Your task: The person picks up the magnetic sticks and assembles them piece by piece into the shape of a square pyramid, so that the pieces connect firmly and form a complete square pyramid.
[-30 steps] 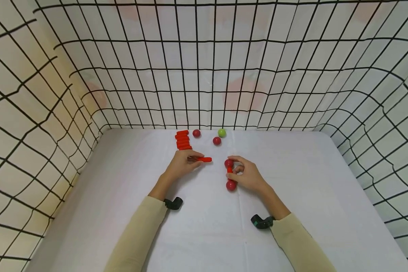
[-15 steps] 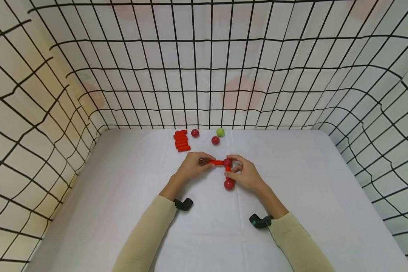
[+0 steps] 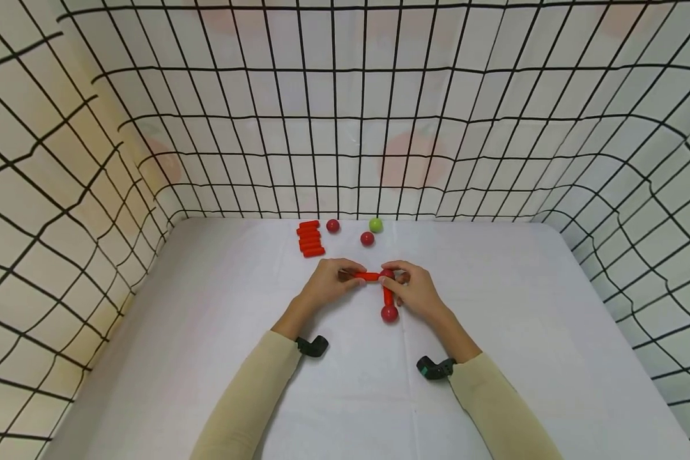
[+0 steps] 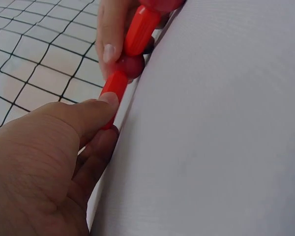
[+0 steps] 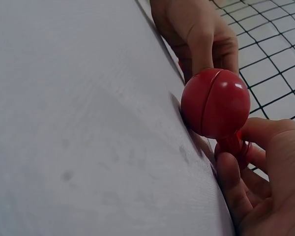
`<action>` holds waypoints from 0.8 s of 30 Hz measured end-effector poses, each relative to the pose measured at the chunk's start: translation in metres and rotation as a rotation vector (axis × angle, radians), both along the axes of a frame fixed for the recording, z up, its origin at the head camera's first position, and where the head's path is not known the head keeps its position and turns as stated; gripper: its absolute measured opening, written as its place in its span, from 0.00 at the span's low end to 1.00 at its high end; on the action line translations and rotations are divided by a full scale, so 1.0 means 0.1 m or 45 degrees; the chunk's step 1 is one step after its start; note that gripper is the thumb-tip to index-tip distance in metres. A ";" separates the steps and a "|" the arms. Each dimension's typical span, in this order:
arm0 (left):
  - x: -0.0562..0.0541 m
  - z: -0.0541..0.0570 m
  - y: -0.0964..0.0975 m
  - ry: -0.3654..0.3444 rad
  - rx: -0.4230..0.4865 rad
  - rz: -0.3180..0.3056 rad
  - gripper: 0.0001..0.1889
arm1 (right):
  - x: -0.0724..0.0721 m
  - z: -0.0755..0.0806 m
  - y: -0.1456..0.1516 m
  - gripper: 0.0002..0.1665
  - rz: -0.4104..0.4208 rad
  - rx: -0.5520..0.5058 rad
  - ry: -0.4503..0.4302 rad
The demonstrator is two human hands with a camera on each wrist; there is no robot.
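Note:
My left hand (image 3: 329, 281) pinches a short red stick (image 3: 369, 276) between thumb and fingers, its right end against a red ball. That ball (image 4: 132, 66) is gripped by my right hand (image 3: 418, 291), whose fingers partly cover it. From the same ball a second red stick (image 3: 388, 296) runs toward the body and ends in another red ball (image 3: 389, 314), forming an L shape with the first stick. The right wrist view shows this nearer ball (image 5: 216, 103) large, with a seam around it.
Several red sticks (image 3: 309, 239) lie in a row at the back of the white table (image 3: 494, 287). Beside them are two loose red balls, one at the back (image 3: 333, 226) and one closer (image 3: 367, 239), plus a green ball (image 3: 375, 225). Black netting (image 3: 345, 154) surrounds the back and sides.
My left hand has moved right, bringing its stick up to the far red ball. My right hand's thumb has shifted from the joined stick to that ball.

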State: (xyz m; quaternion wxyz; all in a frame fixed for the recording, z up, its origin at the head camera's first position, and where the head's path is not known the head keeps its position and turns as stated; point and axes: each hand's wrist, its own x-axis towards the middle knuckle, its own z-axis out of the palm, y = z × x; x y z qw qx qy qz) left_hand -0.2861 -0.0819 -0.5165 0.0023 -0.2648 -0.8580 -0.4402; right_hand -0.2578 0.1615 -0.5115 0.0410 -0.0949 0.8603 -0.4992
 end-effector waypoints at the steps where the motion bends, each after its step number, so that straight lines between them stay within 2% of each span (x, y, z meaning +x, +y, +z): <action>1: 0.00 0.00 0.00 -0.003 0.001 -0.003 0.13 | -0.01 0.00 0.00 0.23 -0.003 -0.002 0.005; 6: -0.03 0.02 0.00 -0.046 -0.011 0.018 0.15 | -0.02 -0.03 0.02 0.22 -0.019 -0.018 0.017; 11: -0.09 0.14 -0.05 -0.095 0.010 0.166 0.20 | -0.02 -0.03 0.03 0.22 -0.029 -0.024 0.007; 17: -0.29 0.30 -0.12 -0.101 0.014 0.355 0.26 | -0.03 -0.07 0.02 0.19 -0.057 -0.034 0.008; 24: -0.51 0.35 -0.16 -0.079 0.012 0.490 0.32 | -0.02 -0.07 0.03 0.19 -0.063 -0.046 0.008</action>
